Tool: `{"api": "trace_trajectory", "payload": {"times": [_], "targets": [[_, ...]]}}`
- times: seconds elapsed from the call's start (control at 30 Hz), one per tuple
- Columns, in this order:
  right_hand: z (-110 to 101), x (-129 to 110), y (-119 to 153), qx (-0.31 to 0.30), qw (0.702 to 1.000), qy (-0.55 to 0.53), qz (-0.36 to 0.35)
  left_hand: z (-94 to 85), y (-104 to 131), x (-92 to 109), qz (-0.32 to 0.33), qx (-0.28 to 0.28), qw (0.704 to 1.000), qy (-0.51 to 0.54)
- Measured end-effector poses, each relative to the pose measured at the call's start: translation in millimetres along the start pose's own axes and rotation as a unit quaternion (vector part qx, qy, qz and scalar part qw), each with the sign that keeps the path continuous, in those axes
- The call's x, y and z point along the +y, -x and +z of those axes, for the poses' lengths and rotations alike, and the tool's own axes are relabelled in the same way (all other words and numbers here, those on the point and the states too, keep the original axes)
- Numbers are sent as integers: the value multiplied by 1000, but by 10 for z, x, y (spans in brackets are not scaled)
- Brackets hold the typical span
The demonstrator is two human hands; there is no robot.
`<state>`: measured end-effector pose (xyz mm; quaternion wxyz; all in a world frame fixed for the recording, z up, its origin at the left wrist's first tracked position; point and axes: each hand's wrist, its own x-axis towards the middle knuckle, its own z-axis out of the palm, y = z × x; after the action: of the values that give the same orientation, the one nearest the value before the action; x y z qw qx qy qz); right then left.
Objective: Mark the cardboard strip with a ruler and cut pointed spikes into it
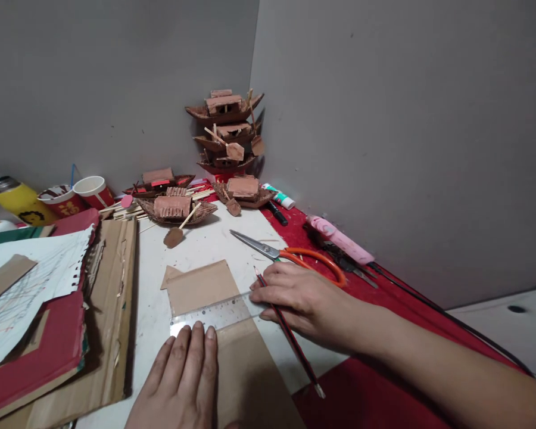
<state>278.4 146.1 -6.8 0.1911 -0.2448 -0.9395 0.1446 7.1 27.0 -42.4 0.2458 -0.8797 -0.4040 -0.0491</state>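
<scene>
A clear ruler [230,311] lies across a brown cardboard strip [245,369]. My left hand [183,375] rests flat on the cardboard, its fingertips at the ruler's left part and its fingers stretched out. At the ruler's right end, the fingers of my right hand [295,301] touch the ruler. A dark red and black pencil [290,336] is held between those fingers, its sharpened tip pointing up and away. Beyond the ruler, the far part of the cardboard [205,286] shows, with a small pointed scrap [172,275] at its left corner.
Orange-handled scissors [272,251] lie just beyond my right hand. A pink glue gun [342,239] with a black cord is farther right. Cardboard sheets [111,333] and drawn-on paper [31,286] are stacked left. Several model boats [174,207], cups [93,189] and a yellow bottle [22,202] stand behind.
</scene>
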Motion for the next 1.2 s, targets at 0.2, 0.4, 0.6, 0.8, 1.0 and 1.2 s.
{"api": "trace_trajectory", "payload": {"times": [0.2, 0.4, 0.6, 0.8, 1.0, 1.2], "targets": [[-111, 84, 30, 36, 999, -18, 30, 20, 21, -16, 1, -1, 1000, 12], [-281, 255, 123, 58, 975, 99, 190, 24, 12, -30, -2, 6, 1000, 13], [-149, 386, -53, 78, 967, 102, 220, -12, 5, -24, -1, 5, 1000, 1], [-131, 525, -117, 87, 964, 121, 218, -53, -33, -17, 0, -1, 1000, -18], [-118, 523, -156, 77, 951, 158, 253, -133, -125, -21, -4, 14, 1000, -9], [-157, 577, -284, 54, 942, 192, 269, -315, -268, -3, -4, 6, 1000, -11]]}}
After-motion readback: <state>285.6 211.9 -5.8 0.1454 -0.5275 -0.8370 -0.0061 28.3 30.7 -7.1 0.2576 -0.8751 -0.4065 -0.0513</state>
